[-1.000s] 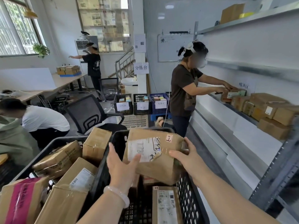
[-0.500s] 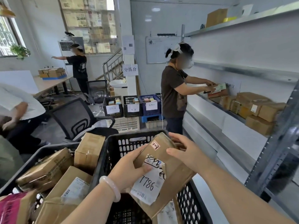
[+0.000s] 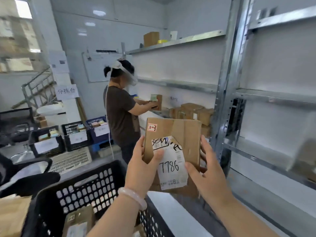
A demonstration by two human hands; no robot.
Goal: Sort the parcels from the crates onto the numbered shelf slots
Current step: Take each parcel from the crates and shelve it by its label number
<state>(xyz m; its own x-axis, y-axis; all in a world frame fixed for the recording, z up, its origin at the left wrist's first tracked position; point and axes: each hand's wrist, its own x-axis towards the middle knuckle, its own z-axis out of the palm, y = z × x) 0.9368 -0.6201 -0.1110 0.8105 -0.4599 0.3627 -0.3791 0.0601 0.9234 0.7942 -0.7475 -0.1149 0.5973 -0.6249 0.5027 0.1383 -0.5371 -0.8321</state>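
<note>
Now | flat kraft parcel (image 3: 181, 134) – gripped by left hand (image 3: 142, 168) | right hand (image 3: 208, 175) – clasping edge

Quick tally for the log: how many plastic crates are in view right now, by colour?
Black plastic crates: 3, the near one and two labelled ones on the floor
Blue plastic crate: 1
White plastic crate: 1
Total: 5

Two hands, left (image 3: 138, 170) and right (image 3: 207, 178), share one cardboard parcel (image 3: 177, 134). One black crate (image 3: 89, 190) sits below. One person (image 3: 121, 115) stands beyond.
</note>
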